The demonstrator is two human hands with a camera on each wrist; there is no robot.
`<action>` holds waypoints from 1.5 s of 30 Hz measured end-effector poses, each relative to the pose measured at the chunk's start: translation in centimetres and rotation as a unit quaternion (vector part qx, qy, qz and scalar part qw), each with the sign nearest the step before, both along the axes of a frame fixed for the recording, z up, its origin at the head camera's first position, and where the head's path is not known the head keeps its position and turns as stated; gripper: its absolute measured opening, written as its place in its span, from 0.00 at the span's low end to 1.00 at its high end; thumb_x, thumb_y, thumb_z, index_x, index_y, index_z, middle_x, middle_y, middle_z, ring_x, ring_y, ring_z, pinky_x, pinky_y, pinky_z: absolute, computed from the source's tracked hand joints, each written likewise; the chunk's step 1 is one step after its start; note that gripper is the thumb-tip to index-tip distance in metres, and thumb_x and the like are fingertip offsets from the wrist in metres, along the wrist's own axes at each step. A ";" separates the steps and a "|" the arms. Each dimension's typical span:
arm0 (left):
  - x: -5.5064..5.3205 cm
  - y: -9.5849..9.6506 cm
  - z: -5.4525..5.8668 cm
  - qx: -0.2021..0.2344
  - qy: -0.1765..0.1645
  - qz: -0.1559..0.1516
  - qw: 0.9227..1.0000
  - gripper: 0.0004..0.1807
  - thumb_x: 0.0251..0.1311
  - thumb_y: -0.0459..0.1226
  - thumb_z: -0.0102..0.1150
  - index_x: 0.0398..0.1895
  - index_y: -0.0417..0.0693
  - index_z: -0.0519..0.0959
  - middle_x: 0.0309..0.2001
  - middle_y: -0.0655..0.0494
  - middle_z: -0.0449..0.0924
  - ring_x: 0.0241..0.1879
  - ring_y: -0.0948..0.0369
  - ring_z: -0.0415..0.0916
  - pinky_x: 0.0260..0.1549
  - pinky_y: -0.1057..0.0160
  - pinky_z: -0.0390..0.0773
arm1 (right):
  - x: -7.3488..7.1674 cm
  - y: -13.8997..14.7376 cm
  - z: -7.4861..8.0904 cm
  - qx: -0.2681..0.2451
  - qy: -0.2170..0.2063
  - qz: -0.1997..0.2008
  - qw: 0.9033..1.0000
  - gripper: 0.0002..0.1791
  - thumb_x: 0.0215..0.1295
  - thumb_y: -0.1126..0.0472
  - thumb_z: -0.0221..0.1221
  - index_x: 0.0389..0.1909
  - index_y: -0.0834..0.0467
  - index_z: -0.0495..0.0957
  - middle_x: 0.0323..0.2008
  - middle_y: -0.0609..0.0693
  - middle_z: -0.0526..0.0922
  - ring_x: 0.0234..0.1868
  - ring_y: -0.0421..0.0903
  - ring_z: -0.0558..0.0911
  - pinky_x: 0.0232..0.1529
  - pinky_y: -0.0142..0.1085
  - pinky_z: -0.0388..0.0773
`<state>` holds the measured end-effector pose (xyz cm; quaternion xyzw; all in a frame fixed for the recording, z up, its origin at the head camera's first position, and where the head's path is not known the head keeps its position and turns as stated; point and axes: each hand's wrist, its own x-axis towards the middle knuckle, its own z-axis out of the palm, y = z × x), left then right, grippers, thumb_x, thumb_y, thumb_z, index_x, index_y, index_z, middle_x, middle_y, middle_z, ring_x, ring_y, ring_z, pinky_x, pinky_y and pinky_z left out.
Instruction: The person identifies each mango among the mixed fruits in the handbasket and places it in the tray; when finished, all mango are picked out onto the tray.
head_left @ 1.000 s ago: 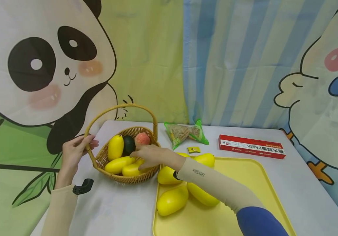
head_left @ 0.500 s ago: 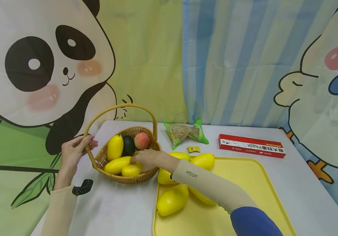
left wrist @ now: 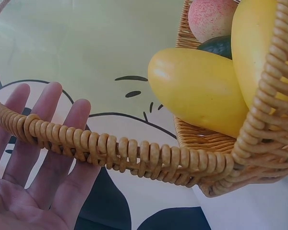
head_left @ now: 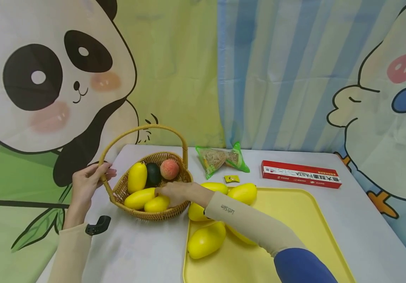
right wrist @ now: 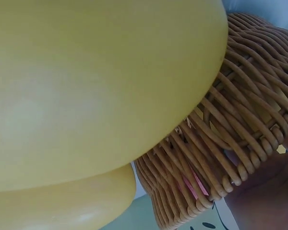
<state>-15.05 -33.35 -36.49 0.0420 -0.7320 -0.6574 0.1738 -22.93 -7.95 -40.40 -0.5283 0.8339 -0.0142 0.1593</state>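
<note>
A wicker basket point(head_left: 153, 216) with an arched handle point(head_left: 143, 127) stands at the left of the table. My left hand point(head_left: 86, 181) holds the handle's left side between thumb and fingers; in the left wrist view its fingers point(left wrist: 53, 158) lie behind the wicker. Inside the basket, my right hand point(head_left: 175, 192) grips the right end of a yellow mango point(head_left: 156, 204) at the front, most of its fingers hidden. Two more mangoes, one upright point(head_left: 137, 177) and one lying point(head_left: 140, 199), share the basket with a dark green avocado point(head_left: 153, 175) and a pink peach point(head_left: 169, 169).
Right of the basket, a yellow tray point(head_left: 281, 236) bears several mangoes point(head_left: 206, 239), some partly under my right forearm. Behind it lie a green-edged clear food bag point(head_left: 220, 158), a small yellow packet point(head_left: 231, 179) and a red pasta box point(head_left: 300, 173). A printed curtain hangs at the back.
My right hand has come down from above the basket onto the front right mango, its fingers closing over the end. The peach shows fully now. My left hand keeps its hold.
</note>
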 end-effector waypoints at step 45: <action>-0.1 -0.3 -0.1 -0.006 0.002 -0.004 1.000 0.13 0.63 0.42 0.60 0.43 0.41 0.83 0.27 0.63 0.86 0.29 0.68 0.83 0.32 0.76 0.80 | 0.1 8.6 5.5 -0.144 0.009 -0.063 0.988 0.39 0.61 0.49 0.64 0.71 0.48 0.60 0.61 0.54 0.72 0.55 0.50 0.76 0.57 0.43 0.74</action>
